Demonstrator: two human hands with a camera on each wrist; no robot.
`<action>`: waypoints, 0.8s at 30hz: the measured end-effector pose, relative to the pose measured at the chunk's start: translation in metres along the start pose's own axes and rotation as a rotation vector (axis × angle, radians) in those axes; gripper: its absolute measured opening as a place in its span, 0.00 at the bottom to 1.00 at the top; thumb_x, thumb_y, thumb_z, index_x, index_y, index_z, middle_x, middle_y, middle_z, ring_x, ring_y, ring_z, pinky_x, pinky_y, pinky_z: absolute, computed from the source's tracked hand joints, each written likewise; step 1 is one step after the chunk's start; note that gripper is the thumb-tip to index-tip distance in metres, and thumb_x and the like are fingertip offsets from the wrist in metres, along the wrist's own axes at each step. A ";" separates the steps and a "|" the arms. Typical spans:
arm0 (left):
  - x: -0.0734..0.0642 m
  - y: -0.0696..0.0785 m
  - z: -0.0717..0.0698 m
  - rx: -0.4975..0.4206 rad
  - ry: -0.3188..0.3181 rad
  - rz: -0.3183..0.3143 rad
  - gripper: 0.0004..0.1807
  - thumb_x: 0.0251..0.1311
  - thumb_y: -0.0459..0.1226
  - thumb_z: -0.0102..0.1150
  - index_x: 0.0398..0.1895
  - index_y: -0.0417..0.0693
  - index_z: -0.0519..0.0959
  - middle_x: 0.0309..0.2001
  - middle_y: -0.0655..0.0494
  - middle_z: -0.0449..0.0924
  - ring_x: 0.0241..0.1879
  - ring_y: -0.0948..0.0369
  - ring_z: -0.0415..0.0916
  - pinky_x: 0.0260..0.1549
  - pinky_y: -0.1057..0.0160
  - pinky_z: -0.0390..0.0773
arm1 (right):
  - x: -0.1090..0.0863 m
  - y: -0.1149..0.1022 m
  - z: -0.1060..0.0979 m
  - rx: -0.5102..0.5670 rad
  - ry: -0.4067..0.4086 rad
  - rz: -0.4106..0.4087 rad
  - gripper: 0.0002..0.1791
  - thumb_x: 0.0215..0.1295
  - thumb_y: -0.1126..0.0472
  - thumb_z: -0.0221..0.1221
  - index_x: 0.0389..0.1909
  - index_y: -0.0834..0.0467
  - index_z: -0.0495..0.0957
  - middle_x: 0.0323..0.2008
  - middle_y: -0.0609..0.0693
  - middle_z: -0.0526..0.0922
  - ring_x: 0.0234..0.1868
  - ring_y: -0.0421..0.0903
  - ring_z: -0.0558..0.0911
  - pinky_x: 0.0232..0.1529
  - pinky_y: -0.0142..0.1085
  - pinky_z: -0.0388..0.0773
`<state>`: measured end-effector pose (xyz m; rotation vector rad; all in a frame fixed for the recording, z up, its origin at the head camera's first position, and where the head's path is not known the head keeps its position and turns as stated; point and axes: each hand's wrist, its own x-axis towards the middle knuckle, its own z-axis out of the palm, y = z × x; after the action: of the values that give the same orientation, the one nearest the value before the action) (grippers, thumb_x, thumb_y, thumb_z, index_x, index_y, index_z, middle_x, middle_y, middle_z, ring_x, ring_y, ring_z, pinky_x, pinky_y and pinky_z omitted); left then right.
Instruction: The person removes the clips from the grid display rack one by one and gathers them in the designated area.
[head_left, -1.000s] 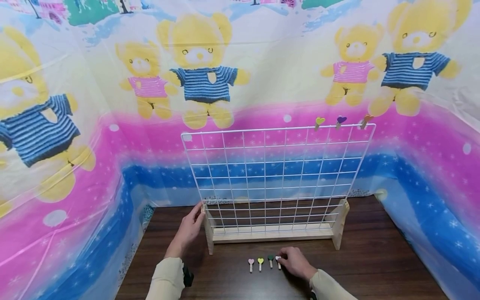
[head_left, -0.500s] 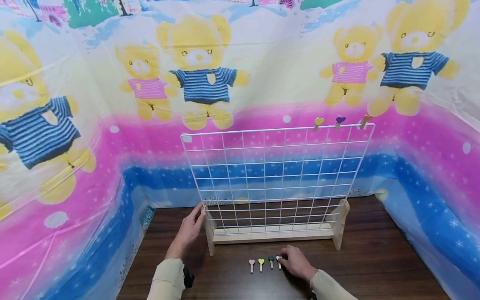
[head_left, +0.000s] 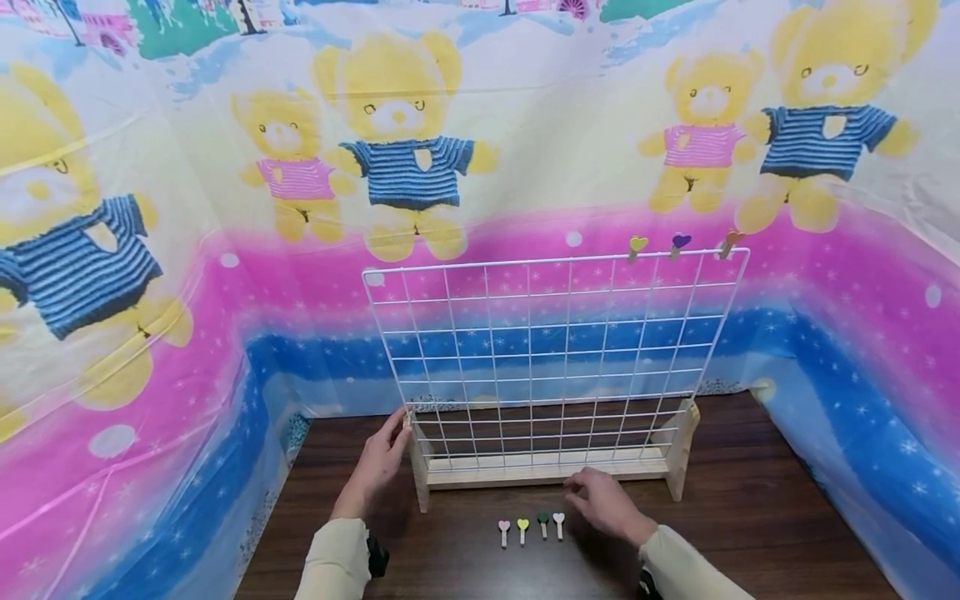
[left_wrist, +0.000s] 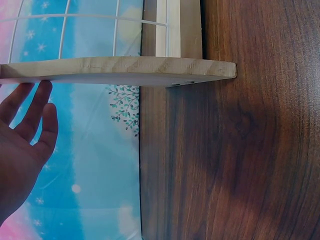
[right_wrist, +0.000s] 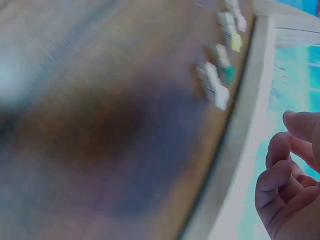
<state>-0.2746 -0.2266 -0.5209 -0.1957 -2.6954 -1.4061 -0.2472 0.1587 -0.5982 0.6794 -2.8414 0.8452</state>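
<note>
Fingers (left_wrist: 48,127) relaxed, our left hand (head_left: 377,462) is touching the pale wooden stand (head_left: 417,467) of the white wire grid (head_left: 530,352) while our empty, loosely curled right hand (head_left: 606,505) is hovering beside four multicoloured heart-topped clothespins (head_left: 522,525) on the brown wood-grain counter (head_left: 450,560).

A: Rack?
B: Wht wire grid (head_left: 530,352), upright in lt wood stand (head_left: 487,481); L hand (head_left: 378,458) touching stand's L end.
A: Clips on top rail?
B: 3 hearts, R side, L–R: yel top clip (head_left: 637,244), purp clip (head_left: 681,241), orng clip (head_left: 732,240).
A: Rest?
B: Row in front, hearts twd stand: pink clip (head_left: 504,533), yel front clip (head_left: 522,531), grn clip (head_left: 543,524), wht clip (head_left: 558,524). R hand (head_left: 606,504) near wht, not touching.
</note>
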 end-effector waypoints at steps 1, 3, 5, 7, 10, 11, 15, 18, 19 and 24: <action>0.000 0.000 0.000 -0.001 0.000 -0.001 0.25 0.73 0.40 0.43 0.71 0.50 0.60 0.62 0.39 0.68 0.59 0.46 0.68 0.52 0.44 0.69 | 0.002 -0.002 -0.006 -0.007 0.018 -0.011 0.08 0.57 0.64 0.65 0.38 0.60 0.83 0.31 0.43 0.79 0.33 0.41 0.79 0.34 0.37 0.76; 0.000 0.000 0.000 0.002 -0.001 -0.002 0.25 0.73 0.40 0.43 0.71 0.50 0.59 0.63 0.39 0.67 0.59 0.45 0.67 0.53 0.44 0.69 | 0.005 -0.005 -0.019 -0.025 0.051 -0.032 0.09 0.57 0.64 0.65 0.38 0.60 0.84 0.33 0.44 0.80 0.34 0.42 0.79 0.34 0.38 0.76; 0.000 -0.001 0.000 0.005 -0.002 0.000 0.25 0.73 0.40 0.43 0.72 0.50 0.59 0.63 0.38 0.67 0.59 0.45 0.67 0.53 0.44 0.69 | 0.008 -0.009 -0.031 -0.046 0.092 -0.056 0.09 0.56 0.64 0.66 0.39 0.59 0.84 0.34 0.45 0.81 0.34 0.42 0.80 0.35 0.38 0.76; 0.000 -0.001 0.000 0.003 -0.002 -0.004 0.25 0.73 0.41 0.43 0.71 0.51 0.59 0.63 0.39 0.66 0.60 0.45 0.67 0.53 0.44 0.68 | 0.011 -0.013 -0.044 -0.057 0.122 -0.067 0.10 0.56 0.63 0.67 0.39 0.58 0.84 0.35 0.45 0.81 0.33 0.41 0.79 0.33 0.37 0.76; 0.000 -0.001 0.000 0.003 -0.003 -0.004 0.25 0.73 0.40 0.43 0.71 0.52 0.60 0.63 0.38 0.66 0.60 0.45 0.67 0.53 0.44 0.68 | 0.016 -0.021 -0.065 -0.054 0.149 -0.077 0.09 0.56 0.62 0.67 0.40 0.55 0.84 0.36 0.45 0.81 0.31 0.40 0.78 0.32 0.36 0.75; 0.000 -0.001 0.000 0.001 -0.001 -0.006 0.25 0.73 0.40 0.44 0.71 0.52 0.60 0.63 0.39 0.66 0.60 0.45 0.67 0.54 0.44 0.68 | 0.017 -0.024 -0.072 -0.050 0.153 -0.080 0.10 0.57 0.61 0.66 0.40 0.55 0.84 0.36 0.45 0.81 0.31 0.40 0.78 0.32 0.36 0.75; 0.000 -0.001 0.000 0.003 0.006 0.006 0.25 0.73 0.40 0.44 0.71 0.51 0.60 0.63 0.38 0.67 0.59 0.45 0.67 0.53 0.44 0.69 | 0.022 -0.037 -0.099 -0.042 0.151 -0.089 0.11 0.59 0.60 0.65 0.43 0.55 0.83 0.37 0.46 0.80 0.28 0.38 0.76 0.31 0.34 0.75; 0.000 -0.001 0.000 0.000 0.011 0.011 0.25 0.72 0.40 0.44 0.71 0.51 0.61 0.62 0.38 0.68 0.59 0.45 0.68 0.53 0.44 0.69 | 0.025 -0.045 -0.116 -0.048 0.166 -0.110 0.12 0.59 0.61 0.65 0.44 0.55 0.83 0.39 0.48 0.80 0.26 0.35 0.75 0.29 0.34 0.75; 0.000 -0.001 0.000 -0.002 0.014 0.009 0.25 0.72 0.40 0.44 0.71 0.51 0.61 0.62 0.38 0.68 0.59 0.45 0.68 0.53 0.44 0.69 | 0.026 -0.048 -0.122 -0.044 0.174 -0.121 0.12 0.59 0.61 0.65 0.44 0.55 0.83 0.39 0.48 0.80 0.26 0.35 0.75 0.29 0.34 0.75; 0.000 -0.001 0.001 -0.001 0.018 0.011 0.25 0.73 0.41 0.44 0.71 0.51 0.61 0.61 0.39 0.69 0.58 0.46 0.69 0.52 0.45 0.70 | 0.030 -0.061 -0.154 -0.014 0.227 -0.171 0.13 0.59 0.61 0.65 0.45 0.57 0.82 0.39 0.48 0.79 0.22 0.33 0.71 0.23 0.32 0.71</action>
<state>-0.2749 -0.2262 -0.5221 -0.1972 -2.6755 -1.3992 -0.2519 0.1848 -0.4325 0.7585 -2.5455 0.8168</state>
